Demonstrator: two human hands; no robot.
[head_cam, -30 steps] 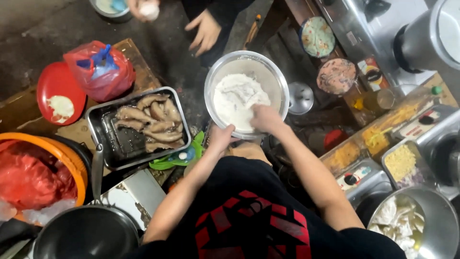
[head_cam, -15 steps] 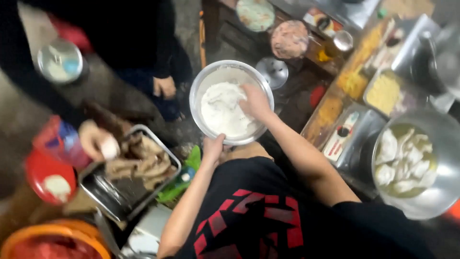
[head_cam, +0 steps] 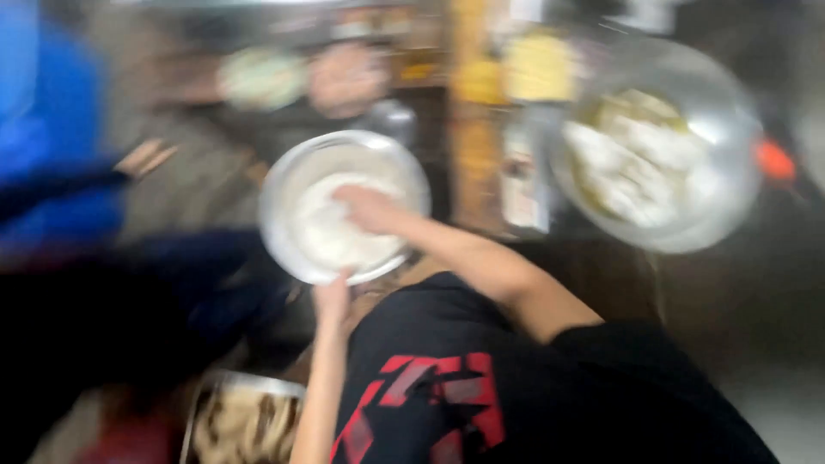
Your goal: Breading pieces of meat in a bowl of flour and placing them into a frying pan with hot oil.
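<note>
Everything here is blurred, so only the big shapes are sure.

At the far left there is a blue sleeve [head_cam: 39, 163], and another person's hand [head_cam: 144, 157] comes out of it with the fingers loosely spread; it holds nothing that I can see. Low at the left, at the bottom edge, lies a metal tray [head_cam: 245, 421] with brownish pieces in it, too unclear to name.

In the middle stands the round steel bowl [head_cam: 344, 206], with white flour [head_cam: 339, 228] filling most of its bottom. The left hand [head_cam: 333, 296] is at the near rim of the bowl and touches it; it seems closed around the edge, but the blur does not let me tell how tight the fingers are. The right hand [head_cam: 371, 209] is inside the bowl, lying on the flour. Its fingers look bent down into the white mass, yet I cannot tell if they hold any of it. Both arms come from a person in a black shirt [head_cam: 481, 387] with a red print, just below the bowl.

To the right, well apart from the bowl, is a larger steel basin [head_cam: 662, 142] with pale lumps in it. Beside its right rim there is a small orange thing [head_cam: 778, 161].
</note>
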